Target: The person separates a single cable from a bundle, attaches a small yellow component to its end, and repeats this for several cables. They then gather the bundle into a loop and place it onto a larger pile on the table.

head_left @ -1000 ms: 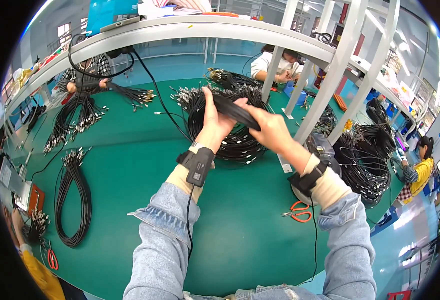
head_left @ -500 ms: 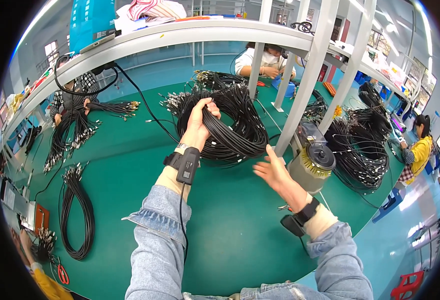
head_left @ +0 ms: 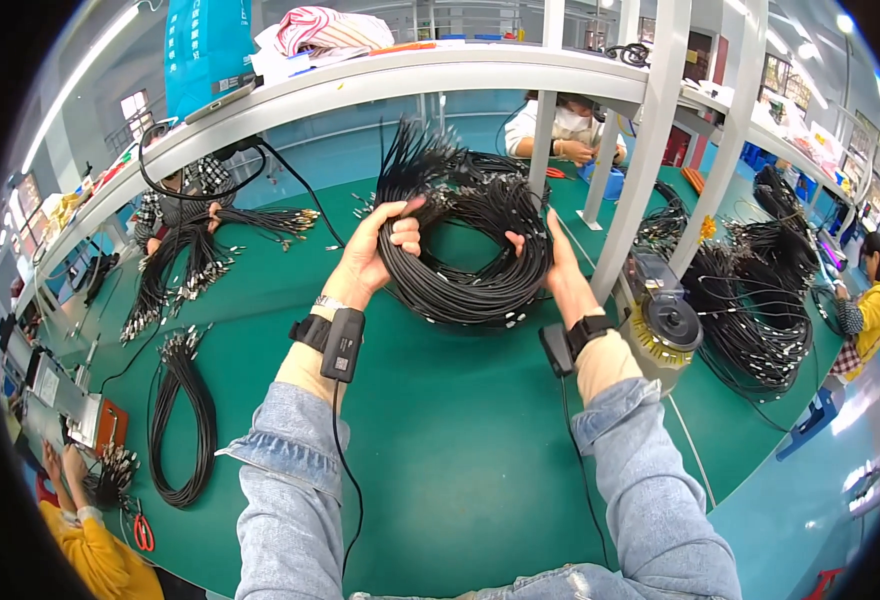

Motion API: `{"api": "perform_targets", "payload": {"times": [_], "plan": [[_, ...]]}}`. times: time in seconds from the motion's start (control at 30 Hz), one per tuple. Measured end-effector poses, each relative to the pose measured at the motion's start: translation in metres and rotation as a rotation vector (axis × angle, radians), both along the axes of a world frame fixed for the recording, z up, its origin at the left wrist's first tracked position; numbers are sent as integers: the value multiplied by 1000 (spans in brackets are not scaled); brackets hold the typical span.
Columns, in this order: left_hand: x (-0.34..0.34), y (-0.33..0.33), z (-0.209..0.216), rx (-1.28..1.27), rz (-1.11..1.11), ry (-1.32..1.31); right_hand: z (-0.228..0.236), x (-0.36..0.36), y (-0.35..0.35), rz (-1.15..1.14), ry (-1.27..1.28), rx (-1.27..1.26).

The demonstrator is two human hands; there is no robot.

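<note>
- Change vs 0.5 s prior: the right hand (head_left: 558,262), then open and apart from the bundle on its near side, was brought up onto the right rim of the black cable coil (head_left: 465,255). Coil now gripped from both sides.
- Change vs 1.0 s prior: both hands had been bunched together on the top of the coil; now spread to opposite rims, loop opened up, green seen through its centre.
- Judged: coil was gathered and squared up as one bundle, prob. mid-way in tidying/forming it; two-sided hold gives control of the whole loop.
- Left hand (head_left: 372,252): closed round the left rim of the coil, fingers curled over the strands, thumb on top. Narrow grasp, full of cable.
- Right hand: fingers wrapped round the right rim, partly hidden behind strands; palm pressed to the outside of the coil. Holding, not open.
- Coil held up off the green table (head_left: 440,450), tilted toward the camera; loose ends w/ metal tips fanned up from its top left.
- Wrist-worn black devices on both forearms, just below the coil.
- Right of the coil: white upright post (head_left: 640,160), then a round yellow-and-black tape dispenser (head_left: 665,325) near the right wrist.
- Further right of the coil: a large pile of black cables (head_left: 760,310).
- Left of the coil, well apart: a long cable loop (head_left: 182,420) laid flat on the table.
- Behind the coil: another person's hands at work beyond the post; detail too small.
</note>
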State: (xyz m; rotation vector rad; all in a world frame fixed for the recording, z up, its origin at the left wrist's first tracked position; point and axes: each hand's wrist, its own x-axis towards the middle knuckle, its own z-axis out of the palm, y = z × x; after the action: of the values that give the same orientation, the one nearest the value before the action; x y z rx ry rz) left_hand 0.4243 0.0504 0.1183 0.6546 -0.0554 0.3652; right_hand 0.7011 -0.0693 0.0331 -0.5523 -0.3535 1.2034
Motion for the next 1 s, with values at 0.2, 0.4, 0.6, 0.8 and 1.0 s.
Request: {"api": "perform_targets", "payload": {"times": [0.2, 0.4, 0.6, 0.8, 1.0], "plan": [[-8, 27, -65, -175, 198, 231, 37, -8, 26, -167, -574, -127], [17, 18, -80, 109, 492, 437, 89, -17, -8, -274, -963, 14], [27, 28, -54, 368, 473, 433, 78, -19, -3, -97, -1112, -324], [22, -5, 4, 808, 591, 208, 80, -9, -14, -271, -1093, -283], [-2, -4, 13, 507, 459, 229, 107, -23, -40, -307, -1006, 59]]}}
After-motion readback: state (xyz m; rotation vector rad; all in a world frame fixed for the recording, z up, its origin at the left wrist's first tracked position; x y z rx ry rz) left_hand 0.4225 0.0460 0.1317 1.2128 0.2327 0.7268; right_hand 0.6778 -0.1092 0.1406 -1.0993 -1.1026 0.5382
